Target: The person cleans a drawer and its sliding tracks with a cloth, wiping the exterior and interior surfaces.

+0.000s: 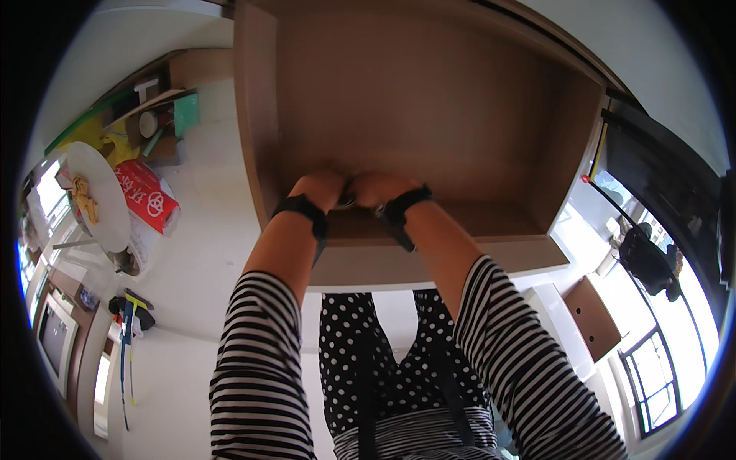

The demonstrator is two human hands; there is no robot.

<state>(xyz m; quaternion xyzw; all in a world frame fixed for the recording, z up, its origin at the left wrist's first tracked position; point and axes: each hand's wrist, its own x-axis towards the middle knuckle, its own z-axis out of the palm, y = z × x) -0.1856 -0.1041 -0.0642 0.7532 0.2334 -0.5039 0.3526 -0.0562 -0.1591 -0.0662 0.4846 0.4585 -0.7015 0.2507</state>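
Observation:
Both hands reach into an open-fronted brown wooden cabinet compartment (414, 98). My left hand (322, 187) is near its lower left corner, fingers blurred and turned away. Close beside it, almost touching, is my right hand (382, 187). Between the two hands a small shiny, roundish thing (347, 200) shows in part; its kind cannot be told, nor which hand holds it. Each wrist bears a black band.
At the left are a round white table (100, 195) with a yellow cloth (84, 198), a red bag (146, 195), cardboard boxes and a blue-handled mop or broom (125, 339). At the right, a large black panel (661, 155) stands near windows.

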